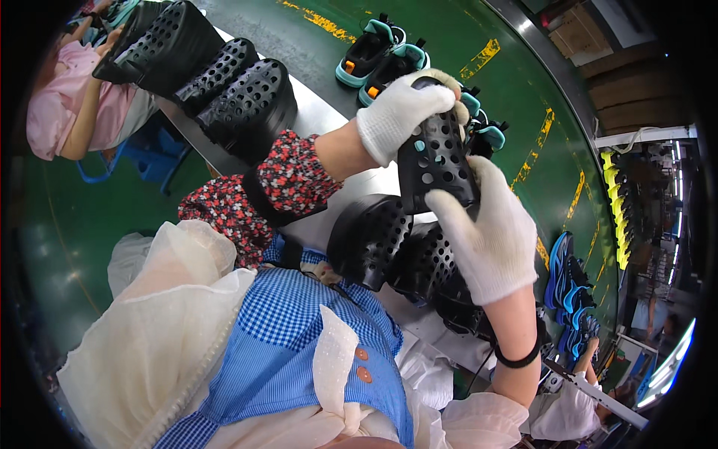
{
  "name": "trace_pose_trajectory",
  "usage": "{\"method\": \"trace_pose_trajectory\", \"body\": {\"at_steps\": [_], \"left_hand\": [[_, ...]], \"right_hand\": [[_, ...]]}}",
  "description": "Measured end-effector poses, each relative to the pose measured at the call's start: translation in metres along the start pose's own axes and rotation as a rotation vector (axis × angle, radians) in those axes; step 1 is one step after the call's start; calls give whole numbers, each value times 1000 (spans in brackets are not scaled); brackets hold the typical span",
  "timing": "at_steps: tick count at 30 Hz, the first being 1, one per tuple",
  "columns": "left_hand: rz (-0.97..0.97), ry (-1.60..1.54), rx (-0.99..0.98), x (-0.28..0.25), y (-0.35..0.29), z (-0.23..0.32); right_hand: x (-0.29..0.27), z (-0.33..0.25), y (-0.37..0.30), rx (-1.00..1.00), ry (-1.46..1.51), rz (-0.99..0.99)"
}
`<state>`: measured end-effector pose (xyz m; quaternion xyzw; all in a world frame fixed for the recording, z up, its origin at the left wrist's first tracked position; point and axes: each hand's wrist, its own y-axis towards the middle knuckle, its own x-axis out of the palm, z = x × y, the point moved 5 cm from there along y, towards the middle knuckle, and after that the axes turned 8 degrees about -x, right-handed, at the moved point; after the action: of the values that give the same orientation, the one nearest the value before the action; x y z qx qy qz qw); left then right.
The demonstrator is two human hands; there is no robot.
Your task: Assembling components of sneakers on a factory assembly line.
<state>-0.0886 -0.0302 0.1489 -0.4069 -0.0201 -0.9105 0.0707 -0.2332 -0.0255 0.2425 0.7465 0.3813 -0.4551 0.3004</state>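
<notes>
Both hands clamped on one black perforated shell (434, 161), shoe-shaped, held up over the white table (321, 107). Left hand (411, 112), white knit glove, wraps the far end; right hand (486, 236), same glove type, grips the near right end, thumb on the near edge, fingers along the right side. Hands close together, shell between them. Floral sleeve (295, 176) on left forearm, black band (521, 355) on right.

More black perforated pieces (370, 239) sit near the body, just below the held one; another black group (250, 105) at far left on the table. Teal-and-black sneakers (370, 52) beyond the hands, orange patch at the heel; any lettering on them too small to tell. Blue shoes (572, 292) lined up on the right, bright yellow row (617, 209) farther right. Cartons (580, 34) far right, print on them unreadable here. Worn yellow lines (480, 58) mark the green floor (449, 26). Co-worker in pink (75, 101) at far left by a blue stool (153, 157); another in white (565, 411) near right.
</notes>
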Motion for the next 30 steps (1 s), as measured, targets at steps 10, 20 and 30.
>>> {"method": "trace_pose_trajectory", "body": {"at_steps": [10, 20, 30], "left_hand": [[345, 875, 716, 3, 26, 14], [-1, 1616, -33, -45, 52, -59], [-119, 1813, -181, -39, 78, -54]], "right_hand": [[30, 33, 28, 205, -45, -101], [30, 112, 19, 381, -381, -402], [12, 119, 6, 407, -242, -287]]}}
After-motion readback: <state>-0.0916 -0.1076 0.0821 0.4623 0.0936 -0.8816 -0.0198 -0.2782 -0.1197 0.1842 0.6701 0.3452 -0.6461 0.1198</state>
